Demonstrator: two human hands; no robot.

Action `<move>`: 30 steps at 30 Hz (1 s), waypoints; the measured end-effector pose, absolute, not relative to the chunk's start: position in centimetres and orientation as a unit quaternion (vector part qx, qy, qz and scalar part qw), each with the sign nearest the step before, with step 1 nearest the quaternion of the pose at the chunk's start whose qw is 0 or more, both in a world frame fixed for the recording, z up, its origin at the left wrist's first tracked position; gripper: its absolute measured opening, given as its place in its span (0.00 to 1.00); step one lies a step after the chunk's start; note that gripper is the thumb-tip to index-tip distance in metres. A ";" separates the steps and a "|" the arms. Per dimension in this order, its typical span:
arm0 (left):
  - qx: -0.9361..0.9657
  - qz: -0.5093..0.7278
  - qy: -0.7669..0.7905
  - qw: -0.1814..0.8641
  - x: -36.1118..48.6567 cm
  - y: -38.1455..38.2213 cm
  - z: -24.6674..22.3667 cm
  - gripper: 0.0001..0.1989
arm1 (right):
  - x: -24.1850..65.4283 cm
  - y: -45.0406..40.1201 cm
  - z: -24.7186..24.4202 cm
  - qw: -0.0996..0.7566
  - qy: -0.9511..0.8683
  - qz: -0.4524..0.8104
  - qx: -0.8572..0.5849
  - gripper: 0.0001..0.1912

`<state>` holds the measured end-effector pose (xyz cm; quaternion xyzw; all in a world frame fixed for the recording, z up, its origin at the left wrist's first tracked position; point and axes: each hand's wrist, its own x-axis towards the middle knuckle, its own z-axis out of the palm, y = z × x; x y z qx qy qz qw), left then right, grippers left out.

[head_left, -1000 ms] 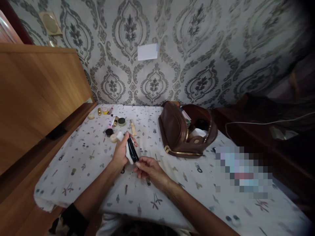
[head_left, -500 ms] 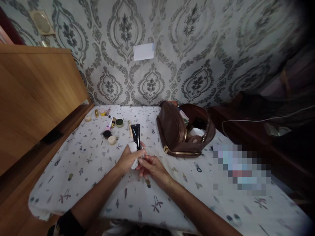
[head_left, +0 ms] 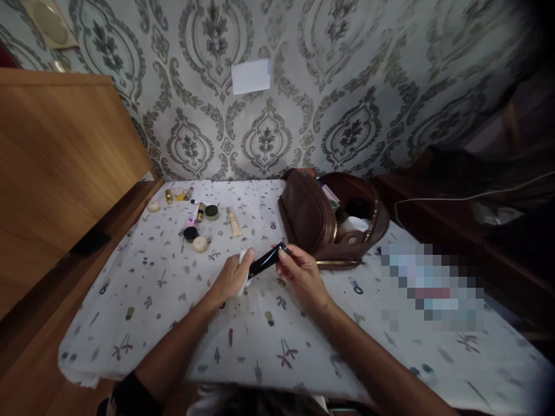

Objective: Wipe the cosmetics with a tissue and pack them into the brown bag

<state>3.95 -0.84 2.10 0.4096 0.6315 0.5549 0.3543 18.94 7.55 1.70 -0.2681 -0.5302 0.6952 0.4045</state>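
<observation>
A glossy black squeeze tube [head_left: 265, 261] slants up to the right between my two hands, above the patterned cloth. My right hand [head_left: 303, 274] pinches its upper right end between thumb and fingers. Around the lower left end, my left hand [head_left: 231, 278] is closed with a white wipe or cloth [head_left: 243, 276] in its grip, pressed against the tube. Part of the wipe is hidden by the fingers. Just beyond the hands lies a cream-coloured tube [head_left: 233, 222].
An unzipped brown toiletry bag [head_left: 307, 214] stands behind my right hand, with items inside. Several small jars, among them a green-lidded jar [head_left: 211, 212], and small bottles lie at the back left. A wooden cabinet [head_left: 65, 173] borders the left; a blurred-out patch [head_left: 429, 289] covers something at the right.
The black tube has swung from upright to a slant toward the right. My right hand has moved up and right onto its far end; my left hand still holds the other end.
</observation>
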 end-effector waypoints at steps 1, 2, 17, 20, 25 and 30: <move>0.371 0.578 0.635 0.354 3.8 -0.8 2.1 0.27 | 19.0 7.6 1.8 0.403 -0.530 0.695 -0.271 0.19; 0.333 0.600 0.639 0.349 3.6 -0.7 2.0 0.27 | 19.1 7.6 1.8 0.405 -0.534 0.689 -0.274 0.19; 0.115 0.818 0.517 0.223 0.9 0.2 3.7 0.28 | 19.0 5.2 0.5 0.332 -0.797 0.464 -0.196 0.12; 0.123 0.818 0.490 0.277 1.7 0.4 3.1 0.29 | 18.7 4.8 -0.1 0.306 -0.799 0.472 -0.212 0.14; 0.227 0.761 0.466 0.390 4.4 0.0 2.0 0.25 | 18.5 4.7 -0.3 0.299 -0.771 0.507 -0.243 0.16; 0.309 0.664 0.440 0.519 6.6 -0.8 1.5 0.20 | 18.8 5.0 0.4 0.319 -0.705 0.567 -0.283 0.23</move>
